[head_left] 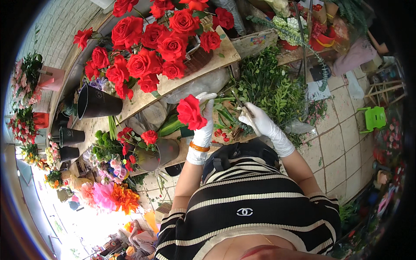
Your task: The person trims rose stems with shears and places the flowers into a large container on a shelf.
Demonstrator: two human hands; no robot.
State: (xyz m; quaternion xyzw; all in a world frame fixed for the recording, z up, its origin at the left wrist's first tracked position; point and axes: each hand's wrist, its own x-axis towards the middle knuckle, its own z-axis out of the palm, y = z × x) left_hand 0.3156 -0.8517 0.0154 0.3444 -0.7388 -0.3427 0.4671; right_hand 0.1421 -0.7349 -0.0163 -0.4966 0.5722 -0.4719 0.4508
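My left hand (205, 116), in a white glove with an amber bangle (199, 147) at the wrist, is closed around a red rose (191, 113) just below its bloom. The rose's green stem runs rightward from the hand. In my right hand (262, 122), also gloved in white, is a pair of pruning shears (245, 110). Their blades point up and left, close to the far part of the stem. My fingers partly hide the shears' handles. Cut leaves and a few red petals (221, 134) lie below, between the hands.
A big bunch of open red roses (149, 52) stands over the wooden table (225, 52) ahead. Leafy green branches (268, 82) pile up beyond my right hand. Dark buckets (99, 103) and a bucket of flowers (161, 154) stand left. A green stool (373, 119) stands on the tiled floor, far right.
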